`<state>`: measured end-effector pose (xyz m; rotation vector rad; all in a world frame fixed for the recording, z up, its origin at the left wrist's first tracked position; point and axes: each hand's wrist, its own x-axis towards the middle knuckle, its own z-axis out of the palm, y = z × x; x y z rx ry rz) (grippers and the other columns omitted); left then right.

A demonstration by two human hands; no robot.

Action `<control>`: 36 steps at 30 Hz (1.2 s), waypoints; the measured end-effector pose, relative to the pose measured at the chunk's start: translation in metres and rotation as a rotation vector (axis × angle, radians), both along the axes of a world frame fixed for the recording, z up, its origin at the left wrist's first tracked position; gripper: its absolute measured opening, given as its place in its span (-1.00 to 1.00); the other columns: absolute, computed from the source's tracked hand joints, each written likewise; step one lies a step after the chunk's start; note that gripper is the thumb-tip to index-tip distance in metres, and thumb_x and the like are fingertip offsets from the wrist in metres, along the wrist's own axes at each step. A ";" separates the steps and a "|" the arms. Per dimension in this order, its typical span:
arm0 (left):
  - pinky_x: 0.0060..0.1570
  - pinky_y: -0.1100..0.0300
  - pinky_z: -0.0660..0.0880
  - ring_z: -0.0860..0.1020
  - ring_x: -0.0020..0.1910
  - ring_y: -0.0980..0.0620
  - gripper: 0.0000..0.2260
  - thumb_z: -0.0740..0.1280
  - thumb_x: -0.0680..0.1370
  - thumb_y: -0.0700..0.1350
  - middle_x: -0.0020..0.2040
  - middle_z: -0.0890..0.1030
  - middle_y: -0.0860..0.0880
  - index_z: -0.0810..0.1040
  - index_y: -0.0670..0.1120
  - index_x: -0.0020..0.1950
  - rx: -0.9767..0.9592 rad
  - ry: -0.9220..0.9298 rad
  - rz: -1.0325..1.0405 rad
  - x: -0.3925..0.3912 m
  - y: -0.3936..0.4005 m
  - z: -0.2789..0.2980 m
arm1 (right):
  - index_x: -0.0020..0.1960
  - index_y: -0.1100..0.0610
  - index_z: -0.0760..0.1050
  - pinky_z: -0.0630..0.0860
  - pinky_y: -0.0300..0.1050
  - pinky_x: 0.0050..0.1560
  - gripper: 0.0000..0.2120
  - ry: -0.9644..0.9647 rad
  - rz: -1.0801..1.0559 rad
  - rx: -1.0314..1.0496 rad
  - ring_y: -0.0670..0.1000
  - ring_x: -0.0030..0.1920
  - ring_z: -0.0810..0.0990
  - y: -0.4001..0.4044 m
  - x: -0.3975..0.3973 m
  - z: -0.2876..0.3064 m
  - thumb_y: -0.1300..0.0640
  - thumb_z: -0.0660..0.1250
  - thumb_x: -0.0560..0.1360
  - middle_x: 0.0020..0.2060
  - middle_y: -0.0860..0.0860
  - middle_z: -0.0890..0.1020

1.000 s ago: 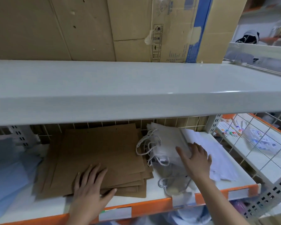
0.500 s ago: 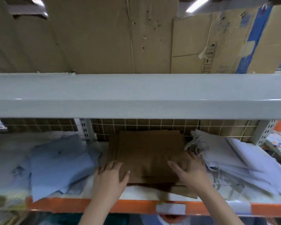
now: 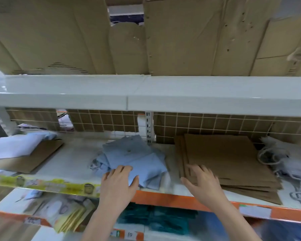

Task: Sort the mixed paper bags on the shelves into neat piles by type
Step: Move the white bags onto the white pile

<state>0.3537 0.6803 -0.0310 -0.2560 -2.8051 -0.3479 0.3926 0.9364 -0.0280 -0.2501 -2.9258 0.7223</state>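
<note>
Left hand (image 3: 117, 180) rests flat, fingers spread, on the front of the light blue bag pile (image 3: 132, 159), mid-shelf near the front edge. Right hand (image 3: 202, 181) lies open, fingers extended, on the front left corner of the brown paper bag stack (image 3: 229, 162), which sits right of the blue pile on the shelf (image 3: 73, 153). Neither hand grips anything; hands apart, one per pile. White bags with cord handles (image 3: 281, 157) lie at the right end, just beside the brown stack. Far left: white bags (image 3: 16, 146) lying on another brown sheet (image 3: 35, 157), still mixed by type.

Step in hand, my read: squaring up the blue pile and the brown stack. To do it well: press flat, push the fanned brown edges flush toward the wire grid back (image 3: 215, 124), keep a gap between the two piles, tuck the crumpled blue corners under. Blue pile looks rumpled; needs lifting and restacking, not just patting. Some motion blur at the shelf ends.
</note>
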 end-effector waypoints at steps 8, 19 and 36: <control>-0.21 0.03 0.55 0.64 -0.27 -0.10 -0.63 0.15 0.37 0.13 -0.19 0.66 -0.02 0.64 -0.04 -0.08 0.001 0.050 0.074 0.006 -0.115 0.006 | 0.40 -0.13 0.29 0.21 -0.07 0.37 -0.52 0.033 0.101 0.014 -0.05 0.39 0.29 -0.116 -0.012 -0.011 -0.20 0.23 0.52 0.37 -0.18 0.35; -0.23 0.06 0.54 0.64 -0.26 0.00 -0.66 0.13 0.39 0.18 -0.22 0.64 0.10 0.62 0.07 -0.09 -0.023 0.027 0.201 -0.029 -0.211 -0.009 | 0.39 -0.10 0.32 0.22 -0.11 0.35 -0.52 -0.025 0.264 0.064 -0.03 0.38 0.32 -0.225 -0.087 -0.024 -0.19 0.22 0.51 0.36 -0.13 0.39; -0.03 0.05 0.32 0.52 0.12 -0.04 -0.66 0.09 0.57 0.23 0.10 0.53 0.04 0.46 0.04 0.14 0.171 -0.109 0.586 -0.128 -0.383 -0.020 | 0.39 -0.10 0.29 0.18 -0.04 0.41 -0.57 -0.098 0.457 0.147 -0.01 0.40 0.29 -0.375 -0.218 -0.031 -0.17 0.17 0.56 0.38 -0.14 0.35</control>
